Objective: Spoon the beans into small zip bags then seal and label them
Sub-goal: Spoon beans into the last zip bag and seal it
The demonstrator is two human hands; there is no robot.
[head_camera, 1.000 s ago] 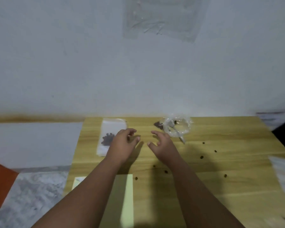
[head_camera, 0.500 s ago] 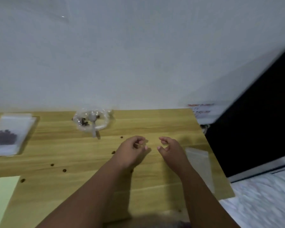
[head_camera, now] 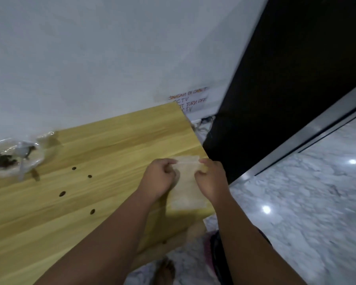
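Observation:
An empty clear zip bag (head_camera: 187,186) lies at the right edge of the wooden table (head_camera: 115,140). My left hand (head_camera: 158,177) pinches the left end of its top strip. My right hand (head_camera: 211,179) pinches the right end. At the far left a crumpled clear plastic wrap (head_camera: 12,159) holds a clump of dark beans (head_camera: 5,160) and a clear plastic spoon (head_camera: 22,161). Several loose beans (head_camera: 62,193) lie scattered on the wood between the wrap and my hands.
The table's right edge drops to a grey marbled floor (head_camera: 306,202). A black panel (head_camera: 286,79) stands behind the corner. A taped handwritten note (head_camera: 188,99) hangs on the white wall. A bare foot (head_camera: 164,270) shows below the table's front edge.
The view has swung right. Both hands moved from the table's middle to the right edge and took hold of the empty zip bag's top.

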